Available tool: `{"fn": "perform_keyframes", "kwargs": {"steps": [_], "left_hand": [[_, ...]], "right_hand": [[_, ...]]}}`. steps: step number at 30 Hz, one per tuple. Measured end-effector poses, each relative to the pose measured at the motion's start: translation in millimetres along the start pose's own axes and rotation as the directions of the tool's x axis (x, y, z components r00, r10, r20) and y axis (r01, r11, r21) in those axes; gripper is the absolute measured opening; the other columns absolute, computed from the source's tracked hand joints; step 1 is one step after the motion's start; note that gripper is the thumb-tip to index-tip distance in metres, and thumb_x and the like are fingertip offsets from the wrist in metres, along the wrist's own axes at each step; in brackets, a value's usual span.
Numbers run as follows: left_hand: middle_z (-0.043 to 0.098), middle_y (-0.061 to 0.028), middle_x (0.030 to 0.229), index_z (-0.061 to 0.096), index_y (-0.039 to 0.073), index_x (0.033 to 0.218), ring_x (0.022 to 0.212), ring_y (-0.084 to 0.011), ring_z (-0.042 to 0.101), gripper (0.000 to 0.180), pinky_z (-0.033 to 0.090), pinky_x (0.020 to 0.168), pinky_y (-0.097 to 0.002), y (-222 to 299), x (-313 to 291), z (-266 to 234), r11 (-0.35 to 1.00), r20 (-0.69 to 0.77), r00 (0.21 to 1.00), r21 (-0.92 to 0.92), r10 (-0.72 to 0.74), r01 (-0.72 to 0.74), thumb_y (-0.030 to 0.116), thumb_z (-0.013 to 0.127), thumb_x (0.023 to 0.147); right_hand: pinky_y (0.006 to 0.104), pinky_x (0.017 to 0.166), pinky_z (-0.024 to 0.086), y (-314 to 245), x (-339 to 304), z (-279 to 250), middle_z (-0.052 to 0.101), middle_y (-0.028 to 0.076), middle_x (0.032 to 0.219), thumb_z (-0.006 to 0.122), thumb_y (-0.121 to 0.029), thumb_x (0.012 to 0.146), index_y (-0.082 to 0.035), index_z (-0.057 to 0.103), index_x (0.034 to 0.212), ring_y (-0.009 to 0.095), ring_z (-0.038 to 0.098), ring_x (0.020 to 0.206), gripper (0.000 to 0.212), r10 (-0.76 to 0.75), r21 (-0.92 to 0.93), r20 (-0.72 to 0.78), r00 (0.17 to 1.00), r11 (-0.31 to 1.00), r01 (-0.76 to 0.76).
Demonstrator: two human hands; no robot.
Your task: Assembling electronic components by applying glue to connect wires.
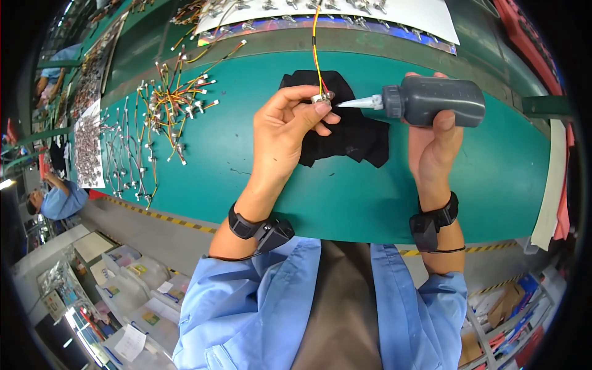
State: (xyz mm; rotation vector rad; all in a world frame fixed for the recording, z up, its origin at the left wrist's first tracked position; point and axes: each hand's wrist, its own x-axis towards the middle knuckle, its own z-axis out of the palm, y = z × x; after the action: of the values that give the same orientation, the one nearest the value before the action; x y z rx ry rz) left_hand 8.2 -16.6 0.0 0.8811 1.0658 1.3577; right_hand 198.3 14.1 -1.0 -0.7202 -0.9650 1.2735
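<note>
Between the thumb and fingers of my left hand (285, 120) is a small metal potentiometer-like part (321, 97). Red, yellow and black wires (316, 49) run up from it toward the far side. My right hand (434, 145) is wrapped round a dark grey squeeze bottle (445, 100), lying on its side in the air. The bottle's whitish tapered nozzle (361, 103) points left, its tip close to the metal part; whether they touch I cannot tell. Beneath both hands a black cloth (364, 139) lies on the green mat (222, 185).
A tangle of wired parts (169, 102) lies left on the mat, beside several grey-wired ones (126, 154). Small parts cover a white sheet (89, 148) farther left. At the back, metal parts stand in rows on a white board (407, 21). Another person (61, 200) sits far left.
</note>
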Motion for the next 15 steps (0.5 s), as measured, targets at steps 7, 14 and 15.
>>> {"fn": "perform_keyframes", "kwargs": {"steps": [7,14,15], "left_hand": [[0.060,-0.0138,0.086,0.054,-0.004,0.096,0.071,-0.0199,0.062,0.017,0.051,0.056,-0.0244,-6.8,0.0,0.5,0.999,-0.009,0.999,-0.011,0.036,-0.036,-0.003,0.057,0.079],[0.060,-0.0130,0.082,0.054,-0.005,0.093,0.071,-0.0189,0.063,0.016,0.051,0.055,-0.0231,-3.6,-1.6,2.0,0.998,-0.030,0.998,-0.008,0.061,-0.062,-0.006,0.057,0.078],[0.060,-0.0130,0.082,0.054,-0.005,0.093,0.071,-0.0189,0.063,0.016,0.051,0.056,-0.0230,-4.1,-1.5,1.8,0.998,-0.031,0.998,-0.008,0.062,-0.062,-0.006,0.057,0.078]], "right_hand": [[0.0415,0.094,0.038,-0.9,-8.3,4.8,0.052,0.017,0.109,0.070,-0.040,0.069,0.000,0.039,0.117,0.031,0.050,0.106,0.070,-0.099,-0.117,0.045,0.994,0.988,0.104],[0.0407,0.091,0.041,-1.1,-10.6,6.5,0.053,0.017,0.108,0.069,-0.041,0.069,0.001,0.039,0.117,0.031,0.052,0.103,0.070,-0.156,-0.201,0.013,0.988,0.967,0.156],[0.0407,0.091,0.041,-0.8,-10.5,6.3,0.053,0.017,0.108,0.069,-0.041,0.069,0.001,0.039,0.117,0.031,0.052,0.103,0.070,-0.155,-0.203,0.014,0.988,0.967,0.155]]}}
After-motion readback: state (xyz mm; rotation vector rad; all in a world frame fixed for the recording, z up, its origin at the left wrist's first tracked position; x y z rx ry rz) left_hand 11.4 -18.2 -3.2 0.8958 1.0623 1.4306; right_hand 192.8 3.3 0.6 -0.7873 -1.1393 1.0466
